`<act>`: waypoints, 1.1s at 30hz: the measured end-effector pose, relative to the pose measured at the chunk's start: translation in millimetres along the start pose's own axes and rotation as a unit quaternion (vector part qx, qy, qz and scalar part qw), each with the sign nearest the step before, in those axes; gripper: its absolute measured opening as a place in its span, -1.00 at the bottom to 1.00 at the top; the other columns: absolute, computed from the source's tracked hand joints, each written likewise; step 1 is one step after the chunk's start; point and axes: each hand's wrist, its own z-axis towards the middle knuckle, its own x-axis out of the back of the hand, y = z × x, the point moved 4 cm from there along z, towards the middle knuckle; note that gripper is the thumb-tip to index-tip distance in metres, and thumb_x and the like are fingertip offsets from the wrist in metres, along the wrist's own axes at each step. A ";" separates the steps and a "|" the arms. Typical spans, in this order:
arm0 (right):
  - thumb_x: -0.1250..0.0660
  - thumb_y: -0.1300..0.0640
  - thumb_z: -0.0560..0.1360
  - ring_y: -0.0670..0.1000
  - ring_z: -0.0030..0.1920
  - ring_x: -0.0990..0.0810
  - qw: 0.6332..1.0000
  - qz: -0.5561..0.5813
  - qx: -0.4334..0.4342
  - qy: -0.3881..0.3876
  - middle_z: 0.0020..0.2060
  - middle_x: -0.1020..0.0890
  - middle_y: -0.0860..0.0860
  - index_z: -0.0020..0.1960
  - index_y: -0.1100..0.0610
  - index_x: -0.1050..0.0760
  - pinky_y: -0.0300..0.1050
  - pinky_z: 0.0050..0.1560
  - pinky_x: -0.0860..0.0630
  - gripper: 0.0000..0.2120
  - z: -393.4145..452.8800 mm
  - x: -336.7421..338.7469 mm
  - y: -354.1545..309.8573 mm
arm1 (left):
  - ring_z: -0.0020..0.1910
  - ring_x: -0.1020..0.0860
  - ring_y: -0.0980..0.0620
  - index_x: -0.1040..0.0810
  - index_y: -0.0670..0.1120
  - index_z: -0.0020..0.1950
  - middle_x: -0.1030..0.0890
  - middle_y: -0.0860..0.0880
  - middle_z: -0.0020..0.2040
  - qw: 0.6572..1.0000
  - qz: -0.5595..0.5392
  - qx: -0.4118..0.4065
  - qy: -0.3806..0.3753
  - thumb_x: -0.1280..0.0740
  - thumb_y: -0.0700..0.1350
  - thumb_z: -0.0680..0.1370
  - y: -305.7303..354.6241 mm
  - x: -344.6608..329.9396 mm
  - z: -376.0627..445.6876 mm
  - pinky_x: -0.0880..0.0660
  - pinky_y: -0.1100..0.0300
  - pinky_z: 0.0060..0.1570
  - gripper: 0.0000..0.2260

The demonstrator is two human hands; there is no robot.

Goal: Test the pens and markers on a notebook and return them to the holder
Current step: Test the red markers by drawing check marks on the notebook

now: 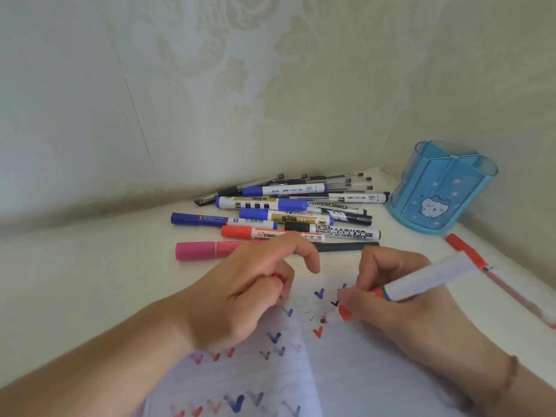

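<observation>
My right hand point(400, 299) grips a white-bodied red marker point(430, 278), its red tip touching the open notebook point(346, 371) among red, blue and black check marks. My left hand point(249, 290) rests on the notebook's left page, fingers curled around a small red cap point(277, 276). A pile of pens and markers point(288, 212) lies on the white table beyond my hands: blue, red, pink and black ones. The blue translucent pen holder point(436, 188) stands empty at the back right, in the corner.
A red pen point(469, 251) with a clear barrel lies on the table to the right of my right hand. Patterned walls close the table at the back and the right. The table's left side shows bare white surface point(90, 281).
</observation>
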 end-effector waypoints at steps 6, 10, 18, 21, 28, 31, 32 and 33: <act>-0.40 0.34 0.37 0.29 -0.39 -0.55 0.998 -0.054 -0.013 0.041 -0.57 -0.60 0.01 -0.41 0.25 -0.32 -0.16 -0.45 -0.29 -0.71 1.2 0.8 1.4 | -0.42 -0.30 -0.18 -0.42 0.11 0.09 -0.37 -0.19 -0.43 0.999 0.042 0.002 0.000 -0.06 -0.29 0.45 2.3 -1.3 0.7 -0.26 0.03 -0.36 -0.62; -0.39 0.37 0.36 0.05 -0.50 -0.50 0.997 -0.063 -0.017 0.030 -0.58 -0.59 -0.01 -0.44 0.23 -0.30 -0.18 -0.48 -0.28 -0.69 1.9 -0.9 -0.8 | -0.40 -0.30 -0.17 -0.42 0.13 0.09 -0.37 -0.18 -0.42 0.999 0.034 0.001 -0.004 -0.05 -0.16 0.45 2.5 -2.7 0.8 -0.29 -0.01 -0.37 -0.69; -0.37 0.40 0.34 -0.05 -0.51 -0.40 0.998 -0.054 -0.017 0.013 -0.55 -0.60 0.08 -0.47 0.24 -0.29 -0.21 -0.50 -0.26 -0.69 4.1 -1.0 -0.3 | -0.42 -0.28 -0.18 -0.43 0.12 0.09 -0.35 -0.20 -0.43 1.000 0.023 -0.002 -0.006 -0.04 -0.12 0.44 3.4 -2.6 1.9 -0.26 -0.02 -0.39 -0.69; -0.36 0.40 0.34 0.01 -0.48 -0.41 0.998 -0.054 -0.016 0.030 -0.56 -0.58 0.07 -0.46 0.21 -0.28 -0.15 -0.46 -0.26 -0.68 6.5 1.4 3.6 | -0.45 -0.27 -0.10 -0.43 0.10 0.09 -0.34 -0.11 -0.46 0.999 0.040 -0.014 -0.002 -0.06 -0.25 0.46 2.9 -2.5 2.4 -0.24 -0.01 -0.39 -0.66; -0.49 0.09 0.32 -0.06 -0.58 -0.28 0.991 0.124 -0.015 0.050 -0.56 -0.55 0.03 -0.42 0.16 -0.39 -0.31 -0.56 -0.17 -0.69 7.5 10.7 0.3 | -0.25 -0.40 0.02 -0.30 0.06 0.26 -0.45 0.07 -0.19 0.993 0.073 -0.066 0.068 -0.07 -0.37 0.48 8.6 -0.7 2.6 -0.35 0.28 -0.22 -0.55; -0.56 -0.12 0.19 0.01 -0.56 -0.31 0.969 0.241 0.036 0.040 -0.55 -0.46 0.01 -0.29 0.14 -0.54 -0.27 -0.52 -0.19 -0.63 10.2 22.3 -5.2 | -0.11 -0.45 0.09 -0.17 0.12 0.35 -0.52 0.13 0.02 0.993 0.086 -0.060 0.060 -0.14 -0.32 0.62 7.0 -4.1 4.9 -0.34 0.37 -0.10 -0.56; -0.55 -0.17 0.18 0.04 -0.54 -0.34 0.965 0.253 0.051 0.039 -0.54 -0.45 0.07 -0.26 0.14 -0.58 -0.23 -0.51 -0.19 -0.61 9.6 25.7 -6.6 | -0.06 -0.49 0.15 -0.19 0.11 0.35 -0.56 0.16 0.06 0.993 0.075 -0.052 0.068 -0.17 -0.27 0.62 6.6 -3.8 5.8 -0.34 0.42 -0.03 -0.59; -0.52 -0.18 0.18 0.07 -0.53 -0.37 0.964 0.256 0.064 0.036 -0.53 -0.46 0.12 -0.23 0.15 -0.61 -0.17 -0.50 -0.19 -0.59 8.4 27.6 -7.7 | 0.01 -0.52 0.21 -0.24 0.08 0.35 -0.60 0.17 0.07 0.994 0.061 -0.043 0.079 -0.21 -0.25 0.61 5.7 -2.3 6.9 -0.34 0.45 0.04 -0.61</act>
